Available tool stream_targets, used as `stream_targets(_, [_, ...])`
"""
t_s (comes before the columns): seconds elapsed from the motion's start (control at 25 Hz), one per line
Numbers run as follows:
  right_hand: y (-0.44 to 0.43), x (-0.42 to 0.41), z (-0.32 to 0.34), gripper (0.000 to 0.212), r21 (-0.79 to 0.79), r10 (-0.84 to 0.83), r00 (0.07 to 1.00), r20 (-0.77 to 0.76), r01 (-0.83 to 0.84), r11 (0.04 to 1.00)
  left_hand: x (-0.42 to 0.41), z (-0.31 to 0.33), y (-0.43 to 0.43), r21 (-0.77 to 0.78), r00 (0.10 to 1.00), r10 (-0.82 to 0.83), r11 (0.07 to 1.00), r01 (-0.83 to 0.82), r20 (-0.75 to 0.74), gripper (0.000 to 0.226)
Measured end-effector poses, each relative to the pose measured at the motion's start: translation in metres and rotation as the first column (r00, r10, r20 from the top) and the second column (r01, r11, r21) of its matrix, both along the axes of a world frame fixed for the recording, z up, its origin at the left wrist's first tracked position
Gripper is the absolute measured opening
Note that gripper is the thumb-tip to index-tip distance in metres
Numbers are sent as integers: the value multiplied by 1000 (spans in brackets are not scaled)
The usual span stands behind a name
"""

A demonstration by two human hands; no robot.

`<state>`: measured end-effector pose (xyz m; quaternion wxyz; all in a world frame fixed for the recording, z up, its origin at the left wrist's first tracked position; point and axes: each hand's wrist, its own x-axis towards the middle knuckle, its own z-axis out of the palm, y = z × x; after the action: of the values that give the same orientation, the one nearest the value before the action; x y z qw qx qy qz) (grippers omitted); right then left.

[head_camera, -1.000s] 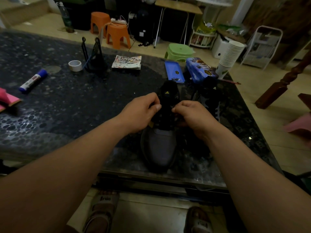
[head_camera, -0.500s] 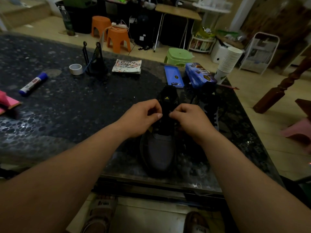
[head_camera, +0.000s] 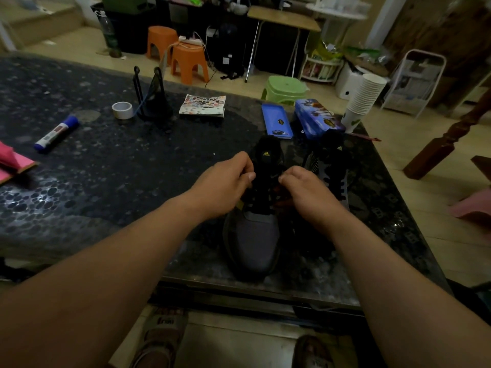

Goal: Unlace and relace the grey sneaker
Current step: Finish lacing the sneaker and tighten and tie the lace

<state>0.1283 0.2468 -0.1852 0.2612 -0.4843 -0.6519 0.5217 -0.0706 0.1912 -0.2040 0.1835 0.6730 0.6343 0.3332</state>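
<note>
Right, on my head feed the grey sneaker (head_camera: 255, 243) stands upright near the front edge of the dark speckled table (head_camera: 132, 168), its toe pointing towards me and its black tongue raised at the far end. Both hands are on it. The left hand (head_camera: 225, 181) is at the sneaker's left lacing edge, fingers curled and thumb pressed against them in a pinch. The right hand (head_camera: 305, 189) mirrors it at the right lacing edge, fingers curled inward, the tongue standing between the two. It is too dark there for me to tell whether each pinch holds lace or the eyelet flap.

Just right of the sneaker sits a second shoe (head_camera: 332, 166), dark, heel end away from me. Beyond the sneaker lie a flat blue lid (head_camera: 276, 119) and, to the right of that, a blue tin (head_camera: 317, 118); a stack of paper cups (head_camera: 365, 99) leans further right of the tin. Beyond and left of the sneaker I see a patterned booklet (head_camera: 203, 104), a black stand (head_camera: 152, 96) and a roll of tape (head_camera: 122, 110). Well to the sneaker's left a blue-capped marker (head_camera: 57, 134) lies on its side.
</note>
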Motion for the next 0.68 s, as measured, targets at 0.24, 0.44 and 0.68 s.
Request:
stream_targets(0.24, [-5, 4, -8, 19, 215, 13, 998, 57, -24, 976, 1, -5, 2, -43, 971, -25, 998, 36, 240, 15])
stream_targets(0.44, [-1, 5, -4, 15, 225, -55, 987, 153, 20, 974, -4, -5, 3, -51, 949, -6, 998, 23, 317, 13])
stream_targets(0.68, [1, 2, -7, 21, 171, -102, 990, 97, 85, 982, 1, -7, 4, -16, 976, 14, 1000, -11, 217, 9])
